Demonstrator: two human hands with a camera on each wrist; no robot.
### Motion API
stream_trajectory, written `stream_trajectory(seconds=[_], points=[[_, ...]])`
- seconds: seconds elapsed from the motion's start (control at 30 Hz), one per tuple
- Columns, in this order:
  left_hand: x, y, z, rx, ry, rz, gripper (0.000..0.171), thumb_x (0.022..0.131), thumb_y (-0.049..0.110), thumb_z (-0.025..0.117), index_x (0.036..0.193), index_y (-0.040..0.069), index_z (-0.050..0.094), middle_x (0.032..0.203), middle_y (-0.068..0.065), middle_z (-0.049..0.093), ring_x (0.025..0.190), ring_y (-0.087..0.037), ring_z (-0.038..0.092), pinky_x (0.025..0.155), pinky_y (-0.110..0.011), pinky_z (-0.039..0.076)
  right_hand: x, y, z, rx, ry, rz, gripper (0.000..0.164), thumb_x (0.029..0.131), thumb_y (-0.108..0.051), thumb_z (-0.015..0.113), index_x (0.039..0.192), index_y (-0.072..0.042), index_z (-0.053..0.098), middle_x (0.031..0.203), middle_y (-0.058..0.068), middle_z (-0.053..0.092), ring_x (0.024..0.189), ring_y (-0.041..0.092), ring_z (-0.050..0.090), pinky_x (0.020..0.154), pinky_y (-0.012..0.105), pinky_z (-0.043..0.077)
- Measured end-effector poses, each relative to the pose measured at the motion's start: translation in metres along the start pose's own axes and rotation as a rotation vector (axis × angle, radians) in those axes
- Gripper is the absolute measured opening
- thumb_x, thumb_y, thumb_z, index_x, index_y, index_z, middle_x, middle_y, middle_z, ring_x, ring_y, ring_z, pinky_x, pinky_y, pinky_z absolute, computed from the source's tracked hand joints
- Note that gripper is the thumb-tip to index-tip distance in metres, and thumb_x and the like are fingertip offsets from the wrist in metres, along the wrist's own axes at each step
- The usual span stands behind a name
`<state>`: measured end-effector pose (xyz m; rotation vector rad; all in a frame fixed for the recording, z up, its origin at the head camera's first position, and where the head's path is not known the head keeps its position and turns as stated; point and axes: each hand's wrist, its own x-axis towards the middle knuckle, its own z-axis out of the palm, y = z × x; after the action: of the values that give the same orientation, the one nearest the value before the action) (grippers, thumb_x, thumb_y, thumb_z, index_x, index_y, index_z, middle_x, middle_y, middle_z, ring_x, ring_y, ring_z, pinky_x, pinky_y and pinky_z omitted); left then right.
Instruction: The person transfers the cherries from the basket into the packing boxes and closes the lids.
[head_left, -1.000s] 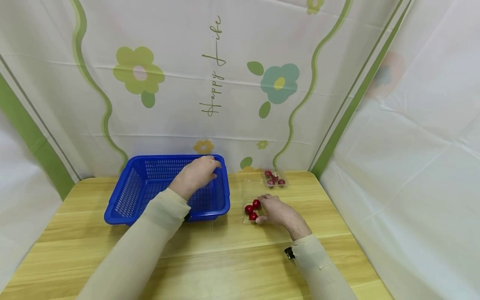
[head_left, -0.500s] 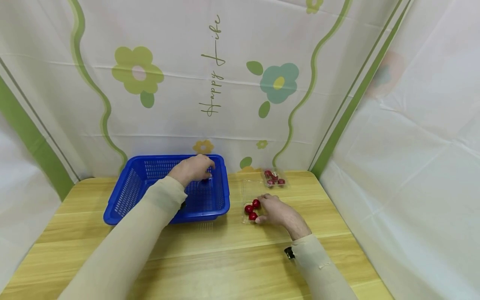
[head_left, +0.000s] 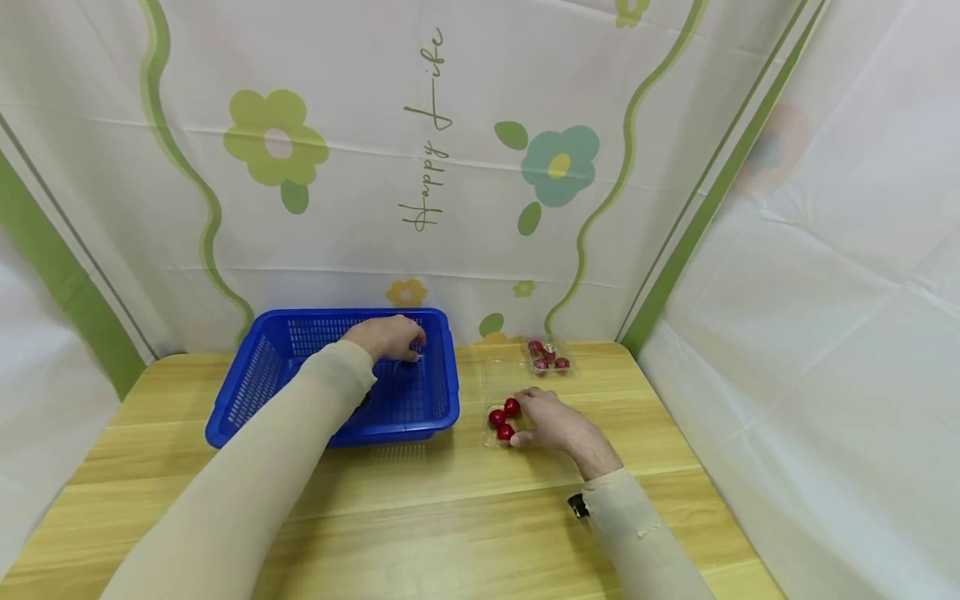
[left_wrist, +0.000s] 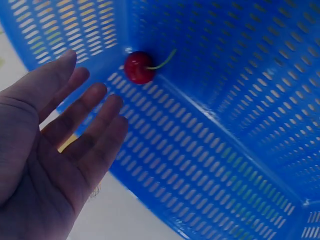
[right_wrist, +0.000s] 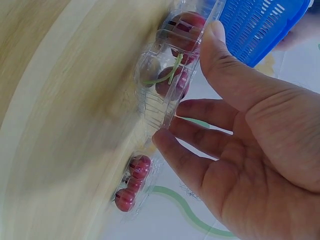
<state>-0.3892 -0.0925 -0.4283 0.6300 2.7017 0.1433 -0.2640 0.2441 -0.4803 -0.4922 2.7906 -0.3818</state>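
Observation:
My left hand (head_left: 390,337) is inside the blue plastic basket (head_left: 453,379), its fingers loosely spread in the left wrist view. Just past those fingertips, a red cherry (left_wrist: 139,67) with a green stem lies in a corner of the basket. My right hand (head_left: 555,422) rests at the right side of a clear plastic box (right_wrist: 172,107), thumb and fingertips spread along its rim. Red cherries (head_left: 498,418) sit in that box; one green stem shows in the right wrist view. The box's clear lid (head_left: 506,377) lies folded back toward the wall.
A second clear box (head_left: 549,357) with several cherries stands farther back, near the wall. The wooden table (head_left: 450,517) ends at a white flowered curtain (head_left: 360,208) behind and another white sheet (head_left: 840,333) at the right.
My left hand has moved down and slightly left, lower into the basket; a dark red thing showed under its fingers half a second ago. My right hand has stayed at the box.

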Motion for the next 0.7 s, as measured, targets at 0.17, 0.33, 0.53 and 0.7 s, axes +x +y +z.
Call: stream_trajectory(seconds=[0.17, 0.33, 0.53, 0.7], points=[[0.026, -0.02, 0.015, 0.022, -0.022, 0.009, 0.042, 0.113, 0.019, 0.081, 0.154, 0.012, 0.076, 0.155, -0.013, 0.077, 0.143, -0.035, 0.074, 0.125, -0.061, 0.061, -0.001, 0.0, -0.001, 0.005, -0.007, 0.001, 0.085, 0.103, -0.031, 0.092, 0.167, 0.01, 0.055, 0.178, 0.033, 0.052, 0.167, 0.056, 0.049, 0.14, 0.065, 0.044], [0.006, -0.006, 0.007, -0.022, -0.049, -0.006, 0.039, 0.116, 0.022, 0.077, 0.153, 0.011, 0.075, 0.149, -0.012, 0.079, 0.134, -0.03, 0.076, 0.126, -0.059, 0.06, -0.001, 0.0, -0.001, 0.005, -0.012, 0.003, 0.085, 0.103, -0.031, 0.092, 0.167, 0.01, 0.055, 0.178, 0.033, 0.051, 0.167, 0.056, 0.048, 0.141, 0.065, 0.044], [-0.009, 0.008, 0.003, -0.052, -0.053, -0.038, 0.04, 0.118, 0.018, 0.074, 0.157, 0.008, 0.073, 0.15, -0.014, 0.078, 0.142, -0.033, 0.073, 0.132, -0.059, 0.057, -0.001, 0.0, 0.0, 0.009, -0.009, -0.004, 0.084, 0.104, -0.03, 0.091, 0.168, 0.01, 0.054, 0.178, 0.034, 0.051, 0.167, 0.056, 0.049, 0.14, 0.065, 0.044], [-0.005, 0.008, 0.006, -0.054, -0.062, -0.053, 0.034, 0.113, 0.013, 0.08, 0.147, 0.011, 0.079, 0.142, -0.011, 0.081, 0.136, -0.032, 0.075, 0.126, -0.058, 0.061, -0.001, -0.001, -0.001, 0.017, -0.009, 0.001, 0.085, 0.104, -0.03, 0.091, 0.169, 0.01, 0.053, 0.178, 0.034, 0.05, 0.167, 0.056, 0.048, 0.141, 0.066, 0.044]])
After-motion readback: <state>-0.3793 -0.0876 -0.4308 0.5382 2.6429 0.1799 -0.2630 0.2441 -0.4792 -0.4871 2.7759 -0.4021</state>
